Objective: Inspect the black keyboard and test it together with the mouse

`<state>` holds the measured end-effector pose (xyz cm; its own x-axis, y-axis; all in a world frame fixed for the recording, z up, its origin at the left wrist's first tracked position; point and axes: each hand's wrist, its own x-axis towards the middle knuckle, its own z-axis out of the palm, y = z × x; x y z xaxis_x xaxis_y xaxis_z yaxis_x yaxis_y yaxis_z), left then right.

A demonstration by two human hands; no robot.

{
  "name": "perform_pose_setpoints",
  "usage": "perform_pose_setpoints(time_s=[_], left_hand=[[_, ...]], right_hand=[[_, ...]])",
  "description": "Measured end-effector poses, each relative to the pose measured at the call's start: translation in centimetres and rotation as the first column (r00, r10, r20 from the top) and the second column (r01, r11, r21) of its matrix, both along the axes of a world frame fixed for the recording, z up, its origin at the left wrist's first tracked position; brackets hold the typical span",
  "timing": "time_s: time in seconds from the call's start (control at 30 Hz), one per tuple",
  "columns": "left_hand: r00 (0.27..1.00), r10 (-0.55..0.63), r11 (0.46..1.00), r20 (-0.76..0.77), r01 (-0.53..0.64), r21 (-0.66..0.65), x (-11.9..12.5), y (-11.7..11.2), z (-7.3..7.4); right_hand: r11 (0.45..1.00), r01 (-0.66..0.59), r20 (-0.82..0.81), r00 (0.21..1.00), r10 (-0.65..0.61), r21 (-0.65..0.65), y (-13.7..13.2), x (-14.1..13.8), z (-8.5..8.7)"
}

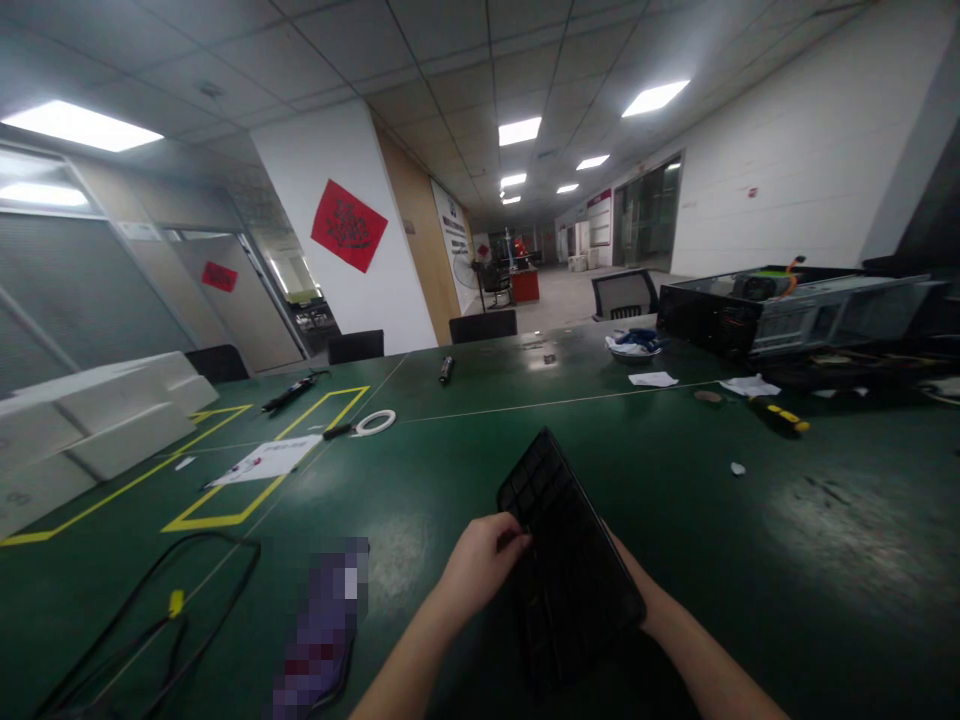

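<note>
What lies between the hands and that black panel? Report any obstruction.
Nothing visible. The left hand grips the black panel directly at its left edge; the right hand is mostly hidden behind the panel's right side, apparently holding it above the green table.

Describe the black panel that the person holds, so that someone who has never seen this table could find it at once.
On the big green table, look at the near edge, straight in front of the person. There the left hand grips a flat black panel by its left edge; the right hand is mostly hidden behind it. Unlike the small tools farther off, it is lifted, tilted and covered with a grid.
</note>
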<state>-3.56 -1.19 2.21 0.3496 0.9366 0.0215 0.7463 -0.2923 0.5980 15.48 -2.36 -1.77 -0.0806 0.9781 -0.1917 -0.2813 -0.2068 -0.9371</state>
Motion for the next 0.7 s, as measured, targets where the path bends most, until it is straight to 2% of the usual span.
perform_pose_setpoints(time_s=[0.1,0.23,0.3,0.37,0.53,0.7], left_hand=[[0.997,0.032,0.999,-0.073,-0.029,0.045,0.04,-0.11,0.12],[0.998,-0.046,0.998,-0.038,0.048,0.028,-0.22,-0.39,0.86],[0.996,-0.087,0.996,-0.034,0.088,0.017,-0.23,-0.41,0.92],[0.995,-0.08,0.997,-0.064,0.081,0.017,-0.12,-0.37,0.71],[0.993,0.004,0.999,-0.122,0.001,0.041,0.06,-0.44,0.58],[0.993,-0.088,0.995,-0.078,0.09,0.033,0.02,-0.52,0.7]], right_hand=[[0.998,0.008,-0.069,0.998,-0.012,-0.058,-0.12,-0.01,0.37],[0.995,-0.02,-0.121,0.993,0.009,-0.095,-0.26,-0.17,0.82],[0.994,-0.006,-0.149,0.989,-0.011,-0.112,-0.28,-0.23,0.79],[0.992,0.015,-0.163,0.986,-0.035,-0.124,-0.26,-0.21,0.66],[0.997,0.011,-0.124,0.992,-0.021,-0.083,-0.16,-0.08,0.73],[0.995,0.002,-0.081,0.997,-0.011,-0.099,-0.06,-0.15,0.85]])
